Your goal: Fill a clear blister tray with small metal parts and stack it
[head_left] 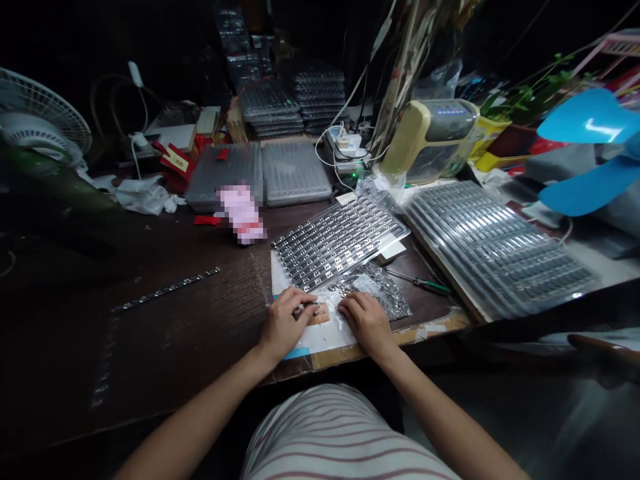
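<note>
My left hand (286,323) is closed in a pinch on a small dark metal part (314,304), above an orange-brown block (320,315) on a white sheet (327,341). To its right, my right hand (369,323) has its fingers curled together at the edge of a clear plastic bag (367,283). What its fingertips grip, if anything, is hidden. Small loose metal pieces (342,289) lie just beyond those fingertips, on the plastic. Behind both hands, a clear tray (340,241) filled with rows of shiny metal parts lies at a slant.
A green-handled screwdriver (433,287) lies right of the bag. Stacked trays (500,250) of metal parts fill the right side. At left lies a narrow strip (167,290). Closed trays (297,172), a yellowish appliance (433,140) and a blue-bladed fan (590,153) stand farther back.
</note>
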`<state>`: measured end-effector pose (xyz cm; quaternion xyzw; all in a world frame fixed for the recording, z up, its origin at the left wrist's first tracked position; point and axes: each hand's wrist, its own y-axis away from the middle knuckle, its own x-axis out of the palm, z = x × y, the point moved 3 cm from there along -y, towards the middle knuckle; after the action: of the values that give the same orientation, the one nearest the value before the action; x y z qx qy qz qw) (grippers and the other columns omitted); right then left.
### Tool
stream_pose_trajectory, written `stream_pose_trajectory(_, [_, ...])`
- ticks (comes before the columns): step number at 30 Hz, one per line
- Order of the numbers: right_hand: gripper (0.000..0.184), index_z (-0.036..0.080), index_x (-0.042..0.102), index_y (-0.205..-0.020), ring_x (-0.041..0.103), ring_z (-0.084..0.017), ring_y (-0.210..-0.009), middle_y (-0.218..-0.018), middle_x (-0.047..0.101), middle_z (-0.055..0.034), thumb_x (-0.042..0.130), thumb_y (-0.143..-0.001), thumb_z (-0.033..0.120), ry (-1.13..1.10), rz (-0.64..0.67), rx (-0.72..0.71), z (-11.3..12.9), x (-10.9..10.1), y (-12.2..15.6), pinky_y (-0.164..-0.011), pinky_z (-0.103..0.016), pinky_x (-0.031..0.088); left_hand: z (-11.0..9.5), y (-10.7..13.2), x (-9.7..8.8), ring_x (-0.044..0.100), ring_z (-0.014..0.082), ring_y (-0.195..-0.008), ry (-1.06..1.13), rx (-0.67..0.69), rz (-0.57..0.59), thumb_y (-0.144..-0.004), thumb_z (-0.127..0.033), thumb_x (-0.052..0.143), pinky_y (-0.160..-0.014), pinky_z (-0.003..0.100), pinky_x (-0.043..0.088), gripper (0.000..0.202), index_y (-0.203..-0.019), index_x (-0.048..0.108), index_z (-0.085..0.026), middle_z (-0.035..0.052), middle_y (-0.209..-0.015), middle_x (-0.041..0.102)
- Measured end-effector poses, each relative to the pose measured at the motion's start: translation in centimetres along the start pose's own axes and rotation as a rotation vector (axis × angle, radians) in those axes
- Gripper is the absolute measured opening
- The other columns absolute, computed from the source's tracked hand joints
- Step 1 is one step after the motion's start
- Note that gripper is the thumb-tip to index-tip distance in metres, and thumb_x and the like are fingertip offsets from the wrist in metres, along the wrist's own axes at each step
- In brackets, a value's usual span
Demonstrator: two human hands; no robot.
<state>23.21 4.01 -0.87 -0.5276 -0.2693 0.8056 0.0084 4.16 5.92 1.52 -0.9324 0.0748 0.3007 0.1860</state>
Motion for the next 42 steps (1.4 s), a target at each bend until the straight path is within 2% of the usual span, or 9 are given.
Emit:
stream_pose_trajectory(7, [0.018, 0.018, 0.063, -0.091, 0.055, -0.019, -0.085, -0.09, 0.063, -0.0077, 0.047, -0.093, 0.026, -0.018, 0.008, -0.001, -0.3, 0.3, 0.1, -0.074, -0.031, 0.044, -0.4, 0.7, 2.4, 0.059, 0.0173, -0.085, -0.085, 0.131, 0.095, -0.085, -0.025, 0.06, -0.076, 0.03, 0.048, 0.014, -0.096, 0.068, -0.021, 0.0049, -0.086, 0.064])
stream_pose_trajectory(11, [0.019, 0.018, 0.06, -0.084, 0.054, -0.018, -0.081, -0.084, 0.06, -0.007, 0.045, -0.094, 0.025, -0.04, -0.005, 0.046, -0.3, 0.3, 0.1, -0.073, -0.031, 0.043, 0.0, 0.8, 2.6, 0.059, 0.0174, -0.085, -0.113, 0.137, 0.099, -0.085, -0.024, 0.06, -0.075, 0.03, 0.048, 0.014, -0.096, 0.068, -0.022, 0.0049, -0.086, 0.064])
stream_pose_trajectory(21, [0.016, 0.019, 0.06, -0.09, 0.055, -0.018, -0.08, -0.083, 0.062, -0.0061, 0.045, -0.094, 0.022, -0.112, -0.043, 0.074, -0.4, 0.1, 0.4, -0.074, -0.031, 0.045, 0.5, 0.5, 2.9, 0.059, 0.0182, -0.083, -0.067, 0.1, 0.139, -0.083, -0.022, 0.062, -0.075, 0.031, 0.048, 0.011, -0.092, 0.069, -0.022, 0.0048, -0.084, 0.065])
stream_pose_trajectory(26, [0.018, 0.02, 0.064, -0.098, 0.058, -0.018, -0.085, -0.09, 0.065, -0.0066, 0.047, -0.093, 0.02, -0.154, -0.06, 0.04, -0.5, -0.2, 0.3, -0.076, -0.03, 0.048, -0.4, 0.5, 2.8, 0.06, 0.0178, -0.081, -0.017, 0.091, 0.145, -0.083, -0.021, 0.062, -0.075, 0.031, 0.049, 0.009, -0.088, 0.07, -0.022, 0.0042, -0.082, 0.066])
stream_pose_trajectory(28, [0.018, 0.021, 0.066, -0.097, 0.059, -0.018, -0.084, -0.09, 0.065, -0.0064, 0.048, -0.092, 0.021, -0.149, -0.072, 0.03, -0.5, -0.5, 0.1, -0.074, -0.03, 0.048, -0.5, -0.1, 1.8, 0.06, 0.017, -0.081, -0.004, 0.08, 0.101, -0.083, -0.022, 0.062, -0.074, 0.029, 0.05, 0.01, -0.087, 0.071, -0.023, 0.0036, -0.083, 0.067])
stream_pose_trajectory(31, [0.018, 0.021, 0.066, -0.097, 0.061, -0.017, -0.084, -0.091, 0.067, -0.0059, 0.049, -0.092, 0.021, -0.187, -0.088, 0.018, 0.2, -0.8, -0.2, -0.075, -0.03, 0.049, 1.4, -2.2, -2.3, 0.061, 0.0176, -0.084, -0.052, 0.007, -0.066, -0.084, -0.024, 0.06, -0.077, 0.031, 0.049, 0.013, -0.09, 0.071, -0.023, 0.0037, -0.089, 0.068])
stream_pose_trajectory(35, [0.013, 0.021, 0.066, -0.091, 0.063, -0.015, -0.081, -0.086, 0.069, -0.0037, 0.053, -0.09, 0.024, -0.326, -0.013, 0.018, 2.1, 0.2, -0.8, -0.073, -0.027, 0.05, 7.5, -5.0, -9.5, 0.061, 0.02, -0.082, -0.289, -0.135, -0.252, -0.079, -0.03, 0.064, -0.079, 0.033, 0.046, 0.012, -0.082, 0.072, -0.022, 0.0038, -0.087, 0.069])
stream_pose_trajectory(37, [0.011, 0.022, 0.066, -0.086, 0.063, -0.015, -0.078, -0.082, 0.069, -0.0023, 0.056, -0.089, 0.026, -0.362, 0.027, 0.035, 2.9, 1.0, -1.1, -0.07, -0.026, 0.05, 10.5, -5.4, -12.0, 0.061, 0.0204, -0.085, -0.415, -0.215, -0.278, -0.078, -0.032, 0.064, -0.082, 0.033, 0.044, 0.014, -0.08, 0.073, -0.022, 0.0041, -0.09, 0.07])
stream_pose_trajectory(42, [0.014, 0.022, 0.068, -0.084, 0.062, -0.016, -0.082, -0.086, 0.068, -0.0044, 0.056, -0.088, 0.028, -0.375, 0.027, 0.053, 3.6, 2.2, -1.5, -0.074, -0.029, 0.049, 14.0, -4.3, -13.6, 0.062, 0.0199, -0.088, -0.543, -0.262, -0.241, -0.081, -0.036, 0.059, -0.084, 0.033, 0.043, 0.019, -0.081, 0.072, -0.022, 0.0027, -0.093, 0.069])
